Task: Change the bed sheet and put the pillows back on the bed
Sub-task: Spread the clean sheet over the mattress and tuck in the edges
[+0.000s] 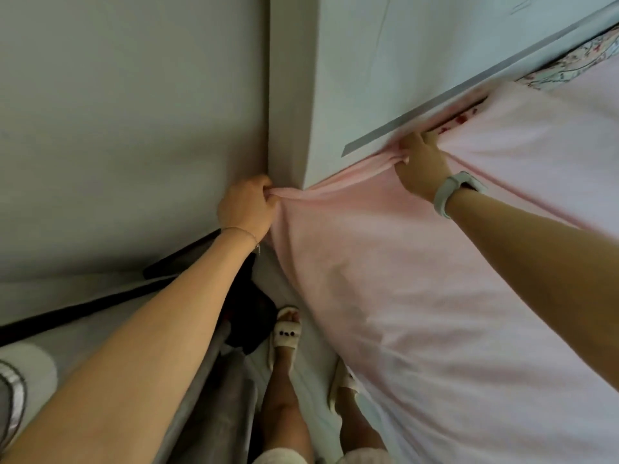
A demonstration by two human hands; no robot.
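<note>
A pale pink bed sheet (418, 279) covers the bed on the right and hangs down its near side. My left hand (246, 209) grips a bunched corner of the sheet beside the white headboard (351, 78). My right hand (423, 169) pinches the sheet's edge at the gap between mattress and headboard, its fingertips tucked down into that gap. A white band sits on my right wrist. A strip of floral fabric (569, 58) shows along the headboard at the top right. No pillows are in view.
A grey wall (134, 128) fills the left side and meets the headboard at a corner. My two feet in white slippers (286, 333) stand in the narrow floor strip beside the bed. Dark items (248, 316) lie on the floor by the wall.
</note>
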